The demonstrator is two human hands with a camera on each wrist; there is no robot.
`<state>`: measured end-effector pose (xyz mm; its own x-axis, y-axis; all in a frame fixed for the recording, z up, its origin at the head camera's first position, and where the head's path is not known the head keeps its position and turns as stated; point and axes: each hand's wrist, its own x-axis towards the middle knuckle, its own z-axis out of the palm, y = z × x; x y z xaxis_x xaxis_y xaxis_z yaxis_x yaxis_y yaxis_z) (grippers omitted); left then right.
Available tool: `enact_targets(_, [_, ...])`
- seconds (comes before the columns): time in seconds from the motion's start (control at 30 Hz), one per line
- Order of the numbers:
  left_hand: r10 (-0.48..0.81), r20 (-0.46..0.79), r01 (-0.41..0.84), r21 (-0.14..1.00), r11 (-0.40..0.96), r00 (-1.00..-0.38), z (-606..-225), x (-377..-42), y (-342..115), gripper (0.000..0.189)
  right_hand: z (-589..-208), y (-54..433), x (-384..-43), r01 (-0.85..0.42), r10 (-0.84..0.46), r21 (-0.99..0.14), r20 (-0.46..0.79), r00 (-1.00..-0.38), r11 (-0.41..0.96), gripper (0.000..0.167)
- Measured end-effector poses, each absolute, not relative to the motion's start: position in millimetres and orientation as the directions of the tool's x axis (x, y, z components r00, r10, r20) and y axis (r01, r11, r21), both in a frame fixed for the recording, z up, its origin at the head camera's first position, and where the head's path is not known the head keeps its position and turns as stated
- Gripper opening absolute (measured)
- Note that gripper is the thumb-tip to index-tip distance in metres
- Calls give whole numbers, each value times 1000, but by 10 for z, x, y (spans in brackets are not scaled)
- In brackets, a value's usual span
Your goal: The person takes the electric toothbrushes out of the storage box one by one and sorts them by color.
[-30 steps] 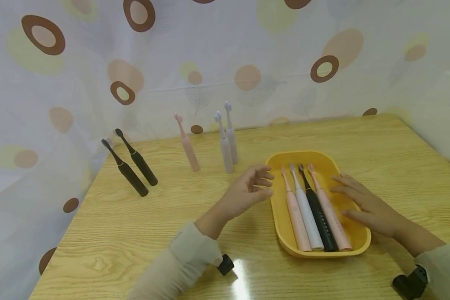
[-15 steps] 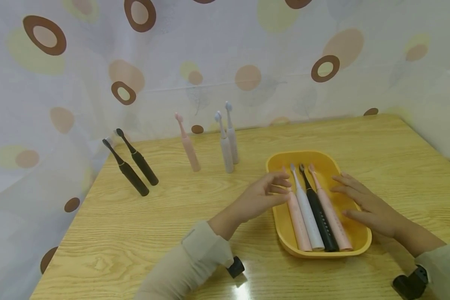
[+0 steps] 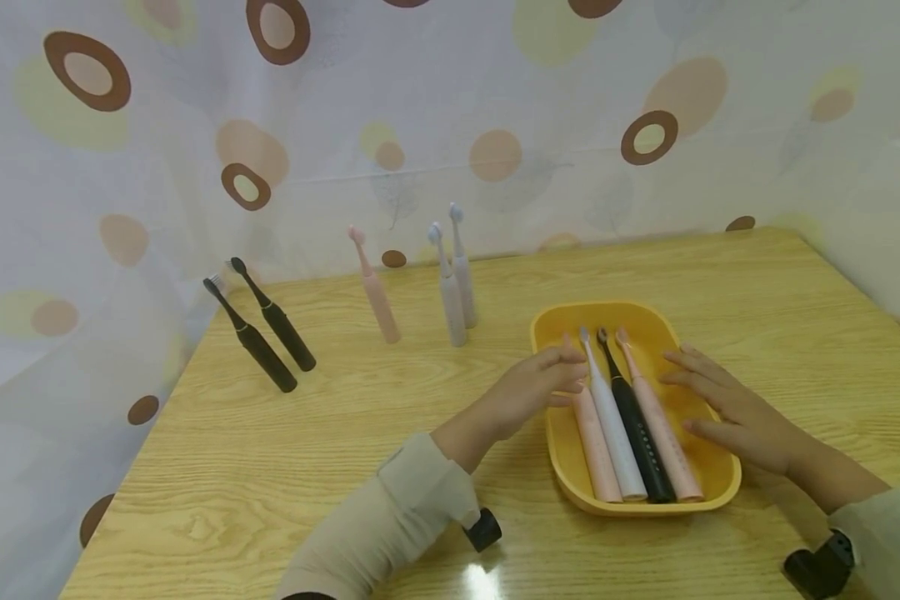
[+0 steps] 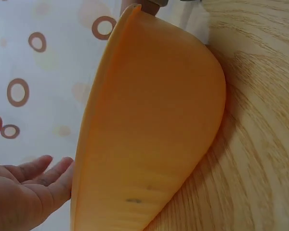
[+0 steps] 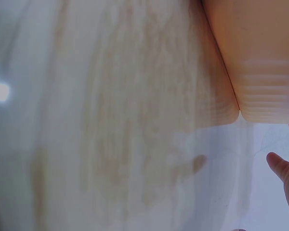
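A yellow plastic tray (image 3: pixel 551 433) lies on the wooden table at the right. Side by side in it are a pink electric toothbrush (image 3: pixel 598 446), a white one (image 3: pixel 617 433), a black one (image 3: pixel 643 437) and another pink one (image 3: pixel 667 433). My left hand (image 3: pixel 534 393) reaches over the tray's left rim with loosely bent fingers, overlapping the head of the left pink toothbrush and holding nothing. In the left wrist view its fingers come up to the rim. Over the right rim, my right hand (image 3: pixel 731 412) is spread, fingers apart and nothing between them.
Two black toothbrushes (image 3: pixel 266 358) stand at the table's left. Farther back stand a pink toothbrush (image 3: pixel 380 307) and two white ones (image 3: pixel 452 308). A patterned curtain (image 3: pixel 435 108) hangs behind the wooden table (image 3: pixel 307 467).
My left hand has moved right, from beside the tray to over its left rim and the left pink toothbrush's head. The right hand and the toothbrushes have stayed in place.
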<state>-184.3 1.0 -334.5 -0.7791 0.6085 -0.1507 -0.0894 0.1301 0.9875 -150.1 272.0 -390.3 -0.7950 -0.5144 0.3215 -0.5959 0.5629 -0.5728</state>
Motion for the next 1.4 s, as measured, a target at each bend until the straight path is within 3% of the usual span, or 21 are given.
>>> enact_targets(0.37, [484,-352,-336,934,122,-802,-3304,-1953,194,45,-3909,2719,-1506,-605,-516,-568,333,-789,558,46])
enact_targets(0.63, [390,-438,-480,877,-12,-810,-3386,-1995,397,37,-3923,2713,-1509,-603,-514,-564,332,-791,564,46])
enact_targets(0.7, [366,-462,-509,860,-37,-808,-3391,-2006,437,42,-3924,2710,-1508,-602,-513,-565,332,-792,564,45])
enact_targets(0.9, [307,-517,-557,828,-55,-799,-3414,-2058,533,60,-3931,2714,-1512,-608,-515,-557,337,-788,566,46])
enact_targets(1.1, [218,-592,-613,789,-41,-776,-3472,-2116,651,61,-3939,2717,-1521,-613,-518,-550,341,-785,567,46])
enact_targets(1.4, [111,-593,-598,802,-13,-798,-3505,-2138,748,54,-3943,2721,-1529,-618,-521,-558,347,-780,554,47])
